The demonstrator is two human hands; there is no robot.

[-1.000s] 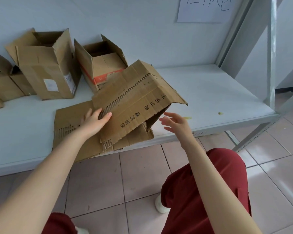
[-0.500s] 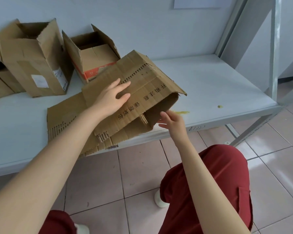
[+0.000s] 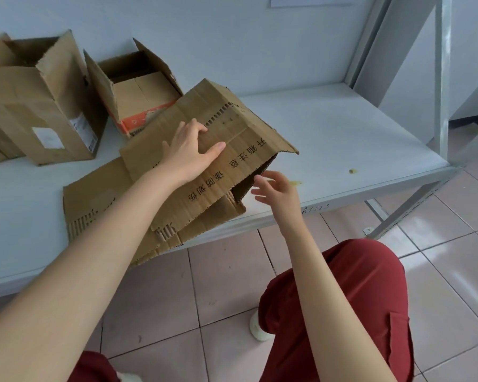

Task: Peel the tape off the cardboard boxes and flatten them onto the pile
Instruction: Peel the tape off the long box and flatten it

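Observation:
A half-collapsed brown cardboard box (image 3: 240, 150) with printed characters lies on a pile of flattened cardboard (image 3: 94, 199) at the front edge of the white shelf (image 3: 342, 133). My left hand (image 3: 189, 151) lies flat on the box's top panel with straight fingers, pressing it. My right hand (image 3: 276, 190) hovers just right of the box's raised open end, fingers loosely spread, holding nothing. The box's right side still stands up as a tent shape.
Two open cardboard boxes stand at the back left: a tall one (image 3: 39, 106) with a white label and a lower one (image 3: 138, 86) with an orange strip. A metal shelf upright (image 3: 442, 78) rises on the right. Small yellowish scraps (image 3: 352, 171) lie on the shelf.
My left hand slid from the box's left edge up onto its top panel and pushed it lower. My right hand stayed near the open end, shifting slightly.

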